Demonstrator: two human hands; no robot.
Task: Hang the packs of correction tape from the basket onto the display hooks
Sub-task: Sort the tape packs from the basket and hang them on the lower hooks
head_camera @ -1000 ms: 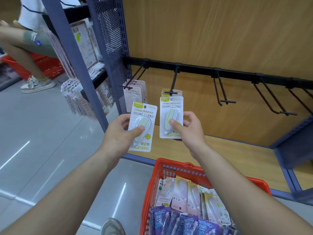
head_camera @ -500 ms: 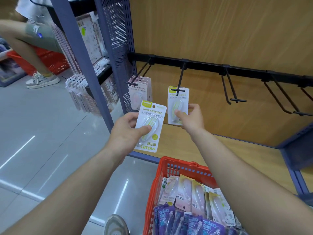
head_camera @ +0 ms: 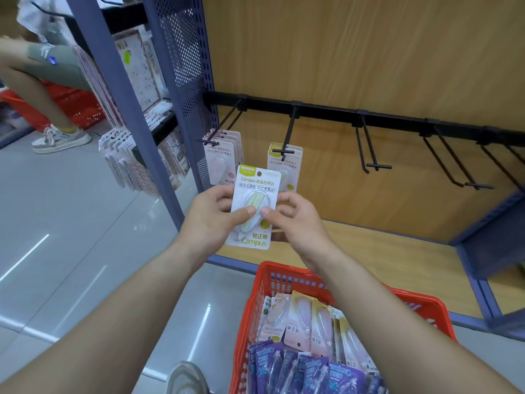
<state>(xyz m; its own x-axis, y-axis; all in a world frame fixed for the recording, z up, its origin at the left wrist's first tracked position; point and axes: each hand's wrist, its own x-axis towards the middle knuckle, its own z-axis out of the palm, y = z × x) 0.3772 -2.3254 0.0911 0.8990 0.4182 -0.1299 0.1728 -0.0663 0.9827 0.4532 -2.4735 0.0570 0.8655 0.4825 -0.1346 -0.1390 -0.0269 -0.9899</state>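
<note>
Both your hands are on one green correction tape pack. Your left hand pinches its left edge, thumb on the blister, and your right hand pinches the right edge the same way. You've got it upright, just in front of the second hook, where green packs hang. Pink packs hang on the first hook. Below, the red basket holds pink and yellow packs standing at the back, with purple packs in front.
</note>
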